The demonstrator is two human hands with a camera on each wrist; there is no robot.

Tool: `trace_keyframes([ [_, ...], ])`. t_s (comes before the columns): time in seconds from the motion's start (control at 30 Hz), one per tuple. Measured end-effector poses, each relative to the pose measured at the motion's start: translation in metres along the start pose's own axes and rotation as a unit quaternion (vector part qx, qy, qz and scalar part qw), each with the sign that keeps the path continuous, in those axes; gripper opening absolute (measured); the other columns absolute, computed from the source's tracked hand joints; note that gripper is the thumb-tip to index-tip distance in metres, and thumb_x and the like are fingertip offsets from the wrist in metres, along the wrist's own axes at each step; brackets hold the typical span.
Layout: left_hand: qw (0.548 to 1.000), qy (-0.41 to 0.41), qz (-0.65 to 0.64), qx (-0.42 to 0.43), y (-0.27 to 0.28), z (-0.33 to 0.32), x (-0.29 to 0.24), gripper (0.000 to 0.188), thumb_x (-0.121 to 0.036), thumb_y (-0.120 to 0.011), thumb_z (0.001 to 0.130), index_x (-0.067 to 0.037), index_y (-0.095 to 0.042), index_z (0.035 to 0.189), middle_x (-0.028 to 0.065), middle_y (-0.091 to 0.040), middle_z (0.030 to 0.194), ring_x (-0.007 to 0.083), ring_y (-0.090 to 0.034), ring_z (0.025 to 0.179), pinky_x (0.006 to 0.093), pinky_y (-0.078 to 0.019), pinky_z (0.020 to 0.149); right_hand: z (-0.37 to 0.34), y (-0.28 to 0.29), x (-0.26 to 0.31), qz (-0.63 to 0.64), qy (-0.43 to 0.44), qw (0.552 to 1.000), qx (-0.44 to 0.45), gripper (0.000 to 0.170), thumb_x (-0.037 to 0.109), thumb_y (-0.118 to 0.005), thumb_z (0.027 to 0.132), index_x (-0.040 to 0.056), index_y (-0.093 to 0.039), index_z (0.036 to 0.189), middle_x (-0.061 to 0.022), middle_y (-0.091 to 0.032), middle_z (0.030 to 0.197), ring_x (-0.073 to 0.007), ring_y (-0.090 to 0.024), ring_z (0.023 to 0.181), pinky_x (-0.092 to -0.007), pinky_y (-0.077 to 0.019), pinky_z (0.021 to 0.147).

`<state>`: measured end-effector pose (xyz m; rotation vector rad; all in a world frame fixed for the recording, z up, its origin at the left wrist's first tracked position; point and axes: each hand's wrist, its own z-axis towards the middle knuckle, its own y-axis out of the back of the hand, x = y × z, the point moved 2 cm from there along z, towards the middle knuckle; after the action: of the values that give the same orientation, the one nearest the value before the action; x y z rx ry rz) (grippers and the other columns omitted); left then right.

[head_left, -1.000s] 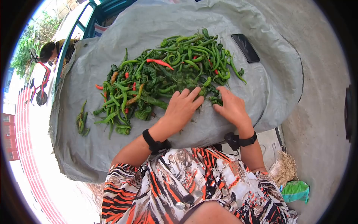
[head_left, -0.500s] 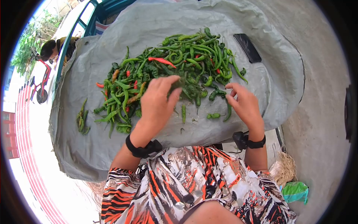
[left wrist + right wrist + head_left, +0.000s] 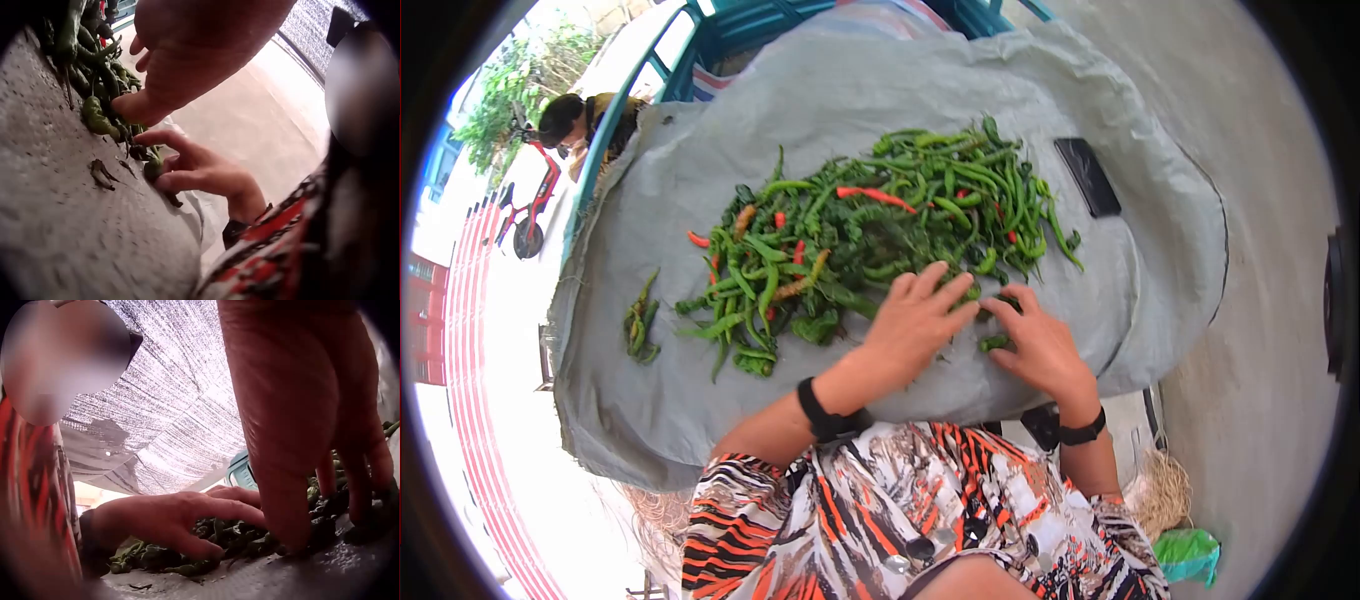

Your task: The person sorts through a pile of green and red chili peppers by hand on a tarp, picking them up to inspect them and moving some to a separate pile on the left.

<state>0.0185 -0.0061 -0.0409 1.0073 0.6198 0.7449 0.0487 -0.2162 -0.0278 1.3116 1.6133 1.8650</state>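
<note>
A broad heap of green chili peppers [image 3: 940,180], with some red ones such as a long red chili pepper [image 3: 877,198], lies on a grey sheet. At its near edge my left hand [image 3: 910,325] reaches in from the left, fingers extended and spread, fingertips at the peppers. Beside it, my right hand [image 3: 1040,345] has thumb and forefinger apart around a few small green peppers. One short green pepper [image 3: 993,342] lies by the right thumb. In the left wrist view, the right fingertips touch a green pepper [image 3: 153,169] close to the left thumb.
A black phone [image 3: 1087,177] lies on the grey sheet [image 3: 1160,290], right of the heap. A small separate bunch of peppers [image 3: 640,320] sits at the left. Teal rails [image 3: 745,35] border the far side. A person [image 3: 590,130] is beyond them, near a red scooter [image 3: 535,205].
My left hand lifted back to the left, then came down again on the right beside my right hand. The right hand drew away and returned to the near edge. The head view shifted slightly.
</note>
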Motion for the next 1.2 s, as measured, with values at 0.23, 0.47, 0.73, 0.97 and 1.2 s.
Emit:
trace_keyframes([
  [0.23,0.999,0.008,0.023,0.038,-0.031,0.020,0.007,0.034,-0.013,-0.061,0.082,-0.016,-0.064,0.115,0.0089,-0.056,0.132,0.0314,-0.047,0.126,0.0422,-0.0404,0.095,0.010,-0.004,-0.005,-0.019,0.000,1.000,-0.020,0.041,0.011,-0.069,0.075,0.0114,-0.057,0.115,-0.0128,-0.055,0.122,-0.0372,-0.063,0.099,-0.0476,-0.0534,0.079],
  [0.47,1.000,0.003,-0.006,0.007,-0.025,0.021,0.011,0.024,-0.012,-0.063,0.077,-0.013,-0.061,0.100,0.0086,-0.059,0.120,0.0281,-0.054,0.108,0.0379,-0.0433,0.085,0.008,0.025,-0.002,0.036,-0.015,0.997,-0.068,0.039,0.007,-0.067,0.076,0.0080,-0.057,0.114,-0.0117,-0.055,0.114,-0.0308,-0.063,0.092,-0.0423,-0.0527,0.076],
  [0.73,0.965,0.113,-0.195,-0.132,0.012,0.015,0.022,0.035,0.007,-0.066,0.069,-0.006,-0.058,0.100,0.0139,-0.058,0.114,0.0358,-0.054,0.105,0.0424,-0.0481,0.087,0.038,0.047,-0.001,0.062,0.008,0.946,-0.317,0.044,0.007,-0.070,0.084,0.0105,-0.057,0.125,-0.0095,-0.056,0.130,-0.0274,-0.066,0.089,-0.0391,-0.0540,0.077],
  [0.97,0.879,0.256,-0.351,-0.198,0.070,0.013,0.051,0.025,0.008,-0.064,0.082,-0.006,-0.058,0.101,0.0038,-0.057,0.117,0.0134,-0.057,0.102,0.0272,-0.0474,0.084,0.011,0.021,-0.004,0.070,-0.057,0.986,-0.141,0.031,0.003,-0.065,0.082,0.0111,-0.064,0.112,-0.0095,-0.062,0.122,-0.0312,-0.067,0.090,-0.0423,-0.0540,0.077],
  [1.2,0.732,0.309,-0.527,-0.302,0.069,0.011,0.078,0.023,0.003,-0.065,0.091,-0.007,-0.054,0.109,0.0006,-0.058,0.107,0.0065,-0.055,0.089,0.0234,-0.0473,0.076,-0.031,-0.001,-0.023,-0.004,0.017,0.993,-0.113,0.027,-0.003,-0.059,0.079,0.0088,-0.066,0.102,-0.0104,-0.063,0.115,-0.0339,-0.066,0.094,-0.0437,-0.0537,0.082],
])
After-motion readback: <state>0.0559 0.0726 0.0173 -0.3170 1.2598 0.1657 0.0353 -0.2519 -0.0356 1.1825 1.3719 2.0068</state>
